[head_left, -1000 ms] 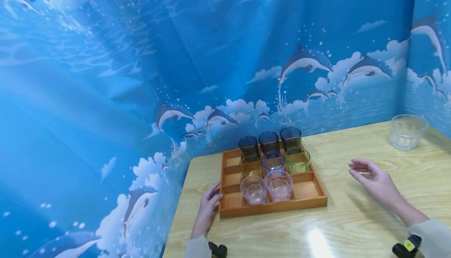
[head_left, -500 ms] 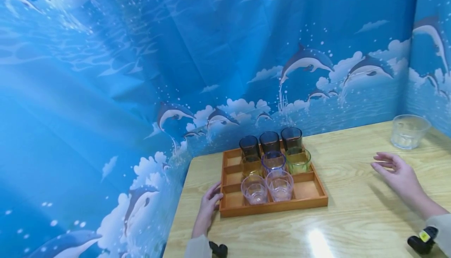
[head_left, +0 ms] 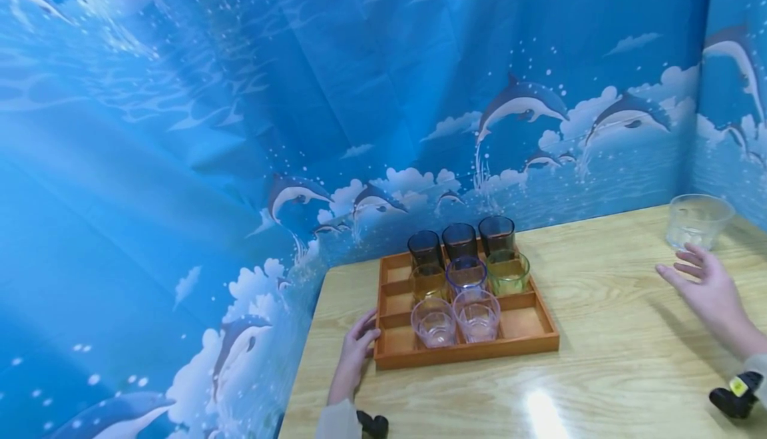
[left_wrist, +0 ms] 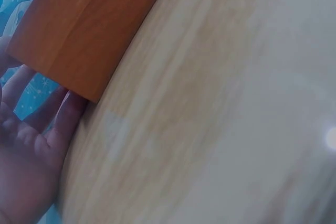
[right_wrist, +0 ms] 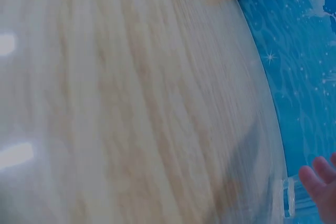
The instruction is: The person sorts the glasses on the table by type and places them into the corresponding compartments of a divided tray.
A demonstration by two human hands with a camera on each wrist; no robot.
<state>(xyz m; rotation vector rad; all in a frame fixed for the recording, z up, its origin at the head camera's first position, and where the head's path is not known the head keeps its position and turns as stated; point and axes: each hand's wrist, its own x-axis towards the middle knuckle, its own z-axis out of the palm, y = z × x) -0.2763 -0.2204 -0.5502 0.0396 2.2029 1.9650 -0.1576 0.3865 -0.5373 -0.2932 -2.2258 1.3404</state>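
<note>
In the head view my left hand (head_left: 352, 359) rests against the left side of a wooden compartment tray (head_left: 467, 354), its fingers along the outer wall. The left wrist view has that tray's corner (left_wrist: 68, 40) with the fingers beside it. My right hand (head_left: 713, 292) is held above the table with fingers spread and nothing in it. Just beyond its fingertips stands a clear glass (head_left: 698, 216), apart from or barely overlapped by them. The right wrist view catches part of the glass (right_wrist: 290, 198) beside the fingertips at the right edge.
In the tray, dark glasses (head_left: 460, 242) fill the back row. An amber glass (head_left: 428, 284), a blue-rimmed glass (head_left: 466, 276) and a green glass (head_left: 508, 276) form the middle row. Two clear pinkish glasses (head_left: 477, 319) stand in front. A dolphin-print curtain (head_left: 383, 92) borders the table (head_left: 599, 386).
My right hand has moved right, away from the tray and toward the lone clear glass. The left hand stays at the tray's side.
</note>
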